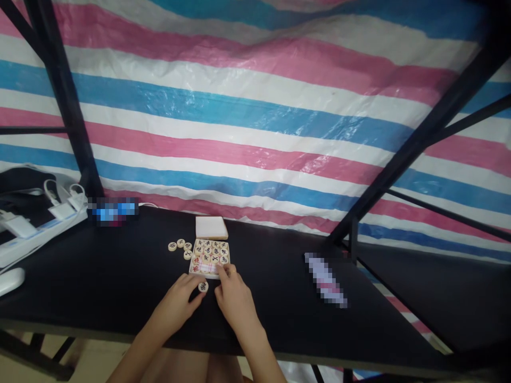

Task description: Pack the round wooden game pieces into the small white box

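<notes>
Bench [99, 287], black, carries a small open box [209, 259] packed with round game discs in rows. My left hand [179, 303] lies on the bench just short of the box; its fingers close together on one loose disc [203, 286], which sits at the fingertips, touching the bench. My right hand [233, 298] is beside it, fingers curled, tips touching the near right corner of the box; whether they pinch anything there I cannot tell.

Lid [211, 227], pale and square, lies flat just behind the box, touching or nearly touching its far edge. Four spare discs [180, 246] lie in a loose cluster left of the box, one of them just beside its left wall.

Power strip [35, 234], white with plugs in it, runs along the bench's far left edge. A white rounded object [10, 279] lies at the left edge, partly cut off. Striped tarp [255, 106], pink, white and blue, hangs behind the bench. Black frame bars [411, 143] cross in front of it on both sides.
</notes>
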A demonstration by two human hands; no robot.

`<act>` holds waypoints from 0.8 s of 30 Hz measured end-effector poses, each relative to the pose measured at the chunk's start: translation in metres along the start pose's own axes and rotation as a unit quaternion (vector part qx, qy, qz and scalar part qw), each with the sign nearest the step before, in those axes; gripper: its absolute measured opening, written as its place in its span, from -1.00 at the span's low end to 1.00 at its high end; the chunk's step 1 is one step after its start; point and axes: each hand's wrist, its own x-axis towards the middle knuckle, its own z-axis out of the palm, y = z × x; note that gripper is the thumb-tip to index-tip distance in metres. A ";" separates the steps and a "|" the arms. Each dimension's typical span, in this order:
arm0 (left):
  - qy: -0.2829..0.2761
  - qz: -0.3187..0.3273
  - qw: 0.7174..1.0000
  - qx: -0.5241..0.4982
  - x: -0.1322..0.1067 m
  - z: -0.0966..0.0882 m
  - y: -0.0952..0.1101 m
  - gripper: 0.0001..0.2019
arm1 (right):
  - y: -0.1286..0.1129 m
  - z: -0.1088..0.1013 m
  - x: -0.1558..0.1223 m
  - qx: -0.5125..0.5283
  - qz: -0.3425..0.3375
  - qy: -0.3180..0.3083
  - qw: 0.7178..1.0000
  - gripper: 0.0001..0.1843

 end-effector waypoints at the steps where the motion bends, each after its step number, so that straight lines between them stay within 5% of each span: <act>1: -0.001 0.000 1.000 0.000 0.000 0.000 0.000 -0.76 | -0.001 0.000 0.000 -0.002 0.001 -0.001 1.000 -0.45; 16: 0.018 -0.041 0.994 0.098 -0.001 0.002 -0.004 -0.65 | -0.023 -0.003 0.016 -0.036 -0.053 0.009 0.998 -0.53; 24: 0.029 -0.048 0.995 0.078 -0.002 0.001 -0.002 -0.66 | -0.015 -0.001 0.012 -0.018 -0.047 0.042 0.998 -0.50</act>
